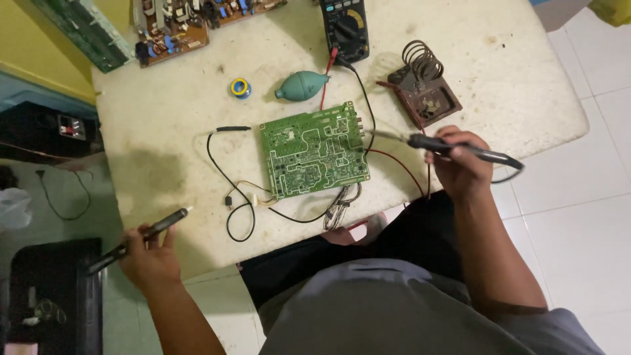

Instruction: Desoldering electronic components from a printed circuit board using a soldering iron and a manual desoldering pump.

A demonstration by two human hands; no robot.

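We see the right hand (460,167) clamped on a soldering iron (453,148), at three o'clock from the green circuit board (314,150). The left hand (150,256), at seven o'clock, grips a dark pen-shaped tool (141,238) over the table (164,118) edge.

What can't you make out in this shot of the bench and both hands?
Head view only:
- Tool in left hand: its rear end is lost against the dark case at lower left.
- Multimeter: top cut off by the frame edge.
- Green circuit board: its parts are too small to tell.
- Brown boards: cut off at the top edge.
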